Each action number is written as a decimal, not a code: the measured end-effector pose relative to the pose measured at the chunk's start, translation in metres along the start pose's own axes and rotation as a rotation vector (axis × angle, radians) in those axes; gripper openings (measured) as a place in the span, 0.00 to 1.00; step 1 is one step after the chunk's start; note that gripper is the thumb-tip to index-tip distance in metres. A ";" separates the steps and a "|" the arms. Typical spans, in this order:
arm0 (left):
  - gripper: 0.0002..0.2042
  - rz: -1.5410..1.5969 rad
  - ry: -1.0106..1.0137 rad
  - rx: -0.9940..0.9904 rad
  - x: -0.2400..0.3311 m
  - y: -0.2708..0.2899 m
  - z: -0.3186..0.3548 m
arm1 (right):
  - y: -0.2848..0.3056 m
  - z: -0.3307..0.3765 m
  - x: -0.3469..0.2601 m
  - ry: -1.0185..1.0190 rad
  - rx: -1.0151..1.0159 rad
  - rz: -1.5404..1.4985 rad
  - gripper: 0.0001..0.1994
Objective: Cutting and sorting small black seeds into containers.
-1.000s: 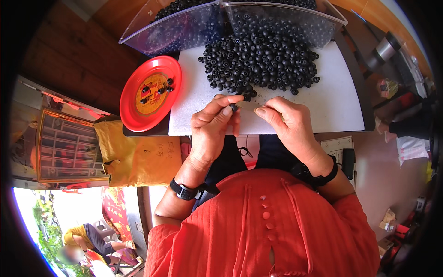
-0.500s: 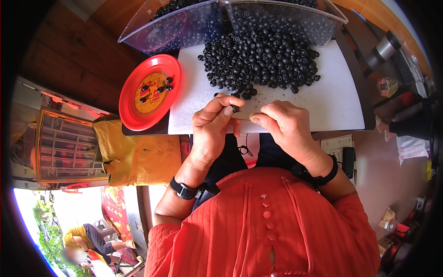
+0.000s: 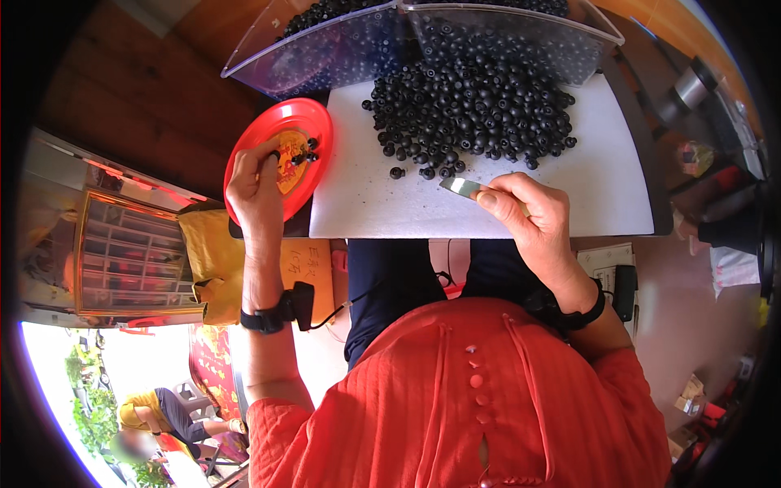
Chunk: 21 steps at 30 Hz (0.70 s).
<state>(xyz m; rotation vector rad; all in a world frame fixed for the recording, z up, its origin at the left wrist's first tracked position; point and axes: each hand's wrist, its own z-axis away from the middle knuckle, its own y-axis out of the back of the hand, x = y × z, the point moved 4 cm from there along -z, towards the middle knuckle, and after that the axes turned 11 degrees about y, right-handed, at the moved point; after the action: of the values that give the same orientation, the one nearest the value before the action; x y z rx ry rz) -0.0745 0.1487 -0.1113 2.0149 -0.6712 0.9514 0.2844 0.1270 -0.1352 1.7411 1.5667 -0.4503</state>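
My left hand [image 3: 256, 191] reaches over the red plate [image 3: 313, 122], fingers pinched at its middle with a small black round piece at the tips. A few more black pieces [image 3: 307, 150] lie on the plate. My right hand [image 3: 529, 215] rests on the white board [image 3: 390, 207] and grips a small flat metal blade [image 3: 458, 186] that points left. Just beyond the blade is a big heap of small black round pieces [image 3: 476, 102], with some strays [image 3: 397, 172] near its edge.
A clear plastic bin [image 3: 325, 53] full of the same black pieces stands at the back of the board. A yellow bag [image 3: 211, 252] hangs to the left below the plate. Dark gear and a metal cylinder [image 3: 691, 85] sit at right.
My left hand has left the spot beside my right hand and gone left to the red plate with a black piece. My right hand stays put with the blade now showing.
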 end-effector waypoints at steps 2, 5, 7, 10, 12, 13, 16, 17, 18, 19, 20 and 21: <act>0.10 -0.197 -0.115 -0.001 -0.001 -0.005 0.002 | 0.000 -0.001 -0.002 0.001 -0.004 0.016 0.09; 0.09 -0.495 -0.476 0.059 0.028 -0.028 0.020 | -0.002 0.000 0.002 0.002 0.002 0.036 0.09; 0.07 -0.303 -0.322 -0.085 0.038 -0.051 0.036 | -0.003 0.001 0.007 0.005 0.007 0.032 0.09; 0.06 -0.300 -0.325 -0.204 0.060 -0.086 0.056 | -0.003 0.002 0.009 -0.006 0.012 0.026 0.09; 0.07 -0.375 -0.362 -0.237 0.061 -0.101 0.059 | -0.004 0.001 0.009 -0.031 -0.013 0.040 0.08; 0.07 -0.382 -0.361 -0.237 0.059 -0.100 0.060 | -0.004 0.000 0.007 -0.031 -0.013 0.034 0.08; 0.08 -0.373 -0.392 -0.283 0.054 -0.095 0.057 | -0.003 0.000 0.003 -0.015 0.025 0.020 0.09; 0.10 -0.312 -0.377 -0.372 0.053 -0.090 0.055 | -0.003 0.000 0.003 -0.012 0.025 0.019 0.09; 0.12 -0.250 -0.361 -0.459 0.054 -0.087 0.055 | -0.003 -0.001 0.004 -0.008 0.024 0.018 0.09; 0.12 -0.256 -0.362 -0.462 0.057 -0.085 0.057 | -0.002 0.000 0.005 -0.009 0.028 0.013 0.09; 0.13 -0.212 -0.308 -0.429 0.060 -0.080 0.057 | -0.002 0.000 0.007 -0.014 0.016 0.022 0.09; 0.14 -0.167 -0.255 -0.396 0.061 -0.075 0.058 | -0.002 0.000 0.008 -0.019 0.004 0.031 0.09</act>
<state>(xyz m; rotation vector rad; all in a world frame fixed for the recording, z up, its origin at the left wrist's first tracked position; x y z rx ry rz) 0.0371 0.1341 -0.1174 1.8134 -0.7482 0.4260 0.2840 0.1323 -0.1413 1.7568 1.5243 -0.4534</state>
